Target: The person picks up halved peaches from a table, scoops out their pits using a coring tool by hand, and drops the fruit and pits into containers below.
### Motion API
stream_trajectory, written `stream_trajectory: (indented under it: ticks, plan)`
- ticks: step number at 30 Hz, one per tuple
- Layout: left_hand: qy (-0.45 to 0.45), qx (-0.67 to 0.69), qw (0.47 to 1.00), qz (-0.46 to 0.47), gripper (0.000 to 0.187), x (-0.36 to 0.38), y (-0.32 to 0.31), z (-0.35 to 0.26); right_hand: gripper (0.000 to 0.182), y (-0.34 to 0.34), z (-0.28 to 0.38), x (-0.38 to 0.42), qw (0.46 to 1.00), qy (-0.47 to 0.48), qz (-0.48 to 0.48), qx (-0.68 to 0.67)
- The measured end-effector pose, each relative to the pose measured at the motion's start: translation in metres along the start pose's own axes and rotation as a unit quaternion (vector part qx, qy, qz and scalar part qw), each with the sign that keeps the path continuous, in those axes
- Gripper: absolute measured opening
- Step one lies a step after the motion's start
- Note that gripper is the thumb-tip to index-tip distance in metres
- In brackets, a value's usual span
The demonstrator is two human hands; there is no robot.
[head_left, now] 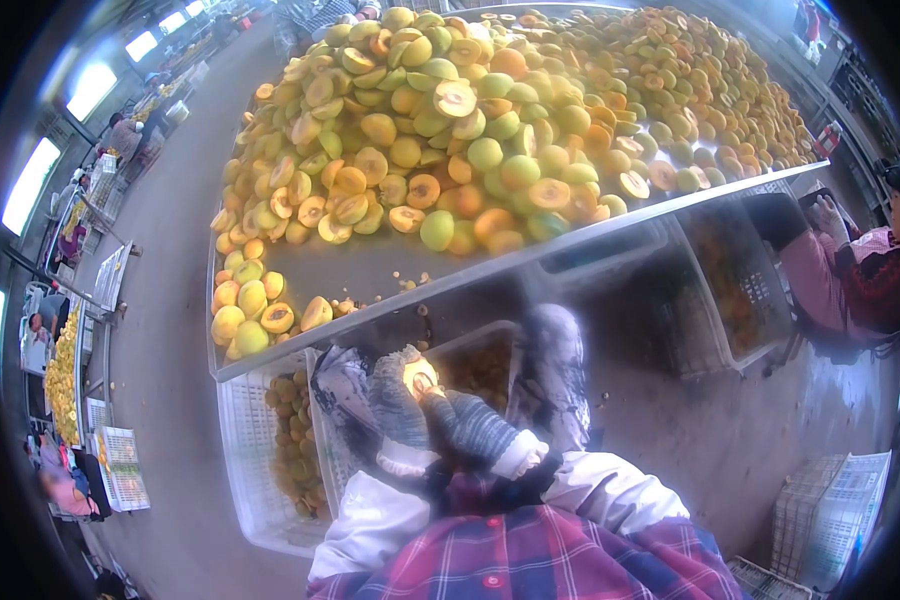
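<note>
Below the table's front edge, my left hand [400, 400], in a grey knitted glove, is closed round a halved fruit [420, 377] with its cut face up. My right hand [463, 418], gloved too, reaches in from the right with its fingertips at the fruit's centre. Whether it also holds a small tool is too small to tell. Above both hands stands the metal table [370, 268], heaped with yellow and green fruit halves [400, 150]. Small bits lie near its front edge.
A white crate [255, 500] with brown pits or fruit stands at lower left. Another crate [480, 365] is behind my hands, between my knees. A seated person [860, 265] is at the right. Stacked crates [830, 515] stand at lower right. More people and tables line the left.
</note>
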State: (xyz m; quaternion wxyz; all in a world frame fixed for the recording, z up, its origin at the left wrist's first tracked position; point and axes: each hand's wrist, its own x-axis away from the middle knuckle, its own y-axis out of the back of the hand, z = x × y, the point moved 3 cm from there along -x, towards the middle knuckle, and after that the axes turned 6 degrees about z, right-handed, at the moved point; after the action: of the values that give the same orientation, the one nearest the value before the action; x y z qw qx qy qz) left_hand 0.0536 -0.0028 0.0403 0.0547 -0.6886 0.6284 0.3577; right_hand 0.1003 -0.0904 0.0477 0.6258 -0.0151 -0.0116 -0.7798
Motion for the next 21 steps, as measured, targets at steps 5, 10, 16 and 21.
stream_trajectory:
  ticks: [5, 10, 16, 21]
  plan:
    - [-0.104, 0.063, 0.991, -0.051, 0.021, 0.007, 0.001, -0.006, 0.061, 0.007, 0.008, 0.007, 0.995, 0.073, 0.071, 0.007]
    - [-0.076, 0.204, 0.975, 0.054, 0.033, 0.017, 0.002, 0.036, 0.046, 0.001, -0.03, 0.002, 0.987, -0.009, 0.129, -0.097]
    - [-0.059, 0.23, 0.946, 0.222, 0.041, 0.022, 0.001, 0.066, 0.063, -0.019, -0.152, 0.006, 0.918, -0.04, 0.12, -0.377]
    - [0.002, 0.285, 0.94, 0.187, 0.036, 0.011, 0.004, 0.027, 0.06, -0.027, -0.122, 0.009, 0.903, -0.037, 0.078, -0.42]
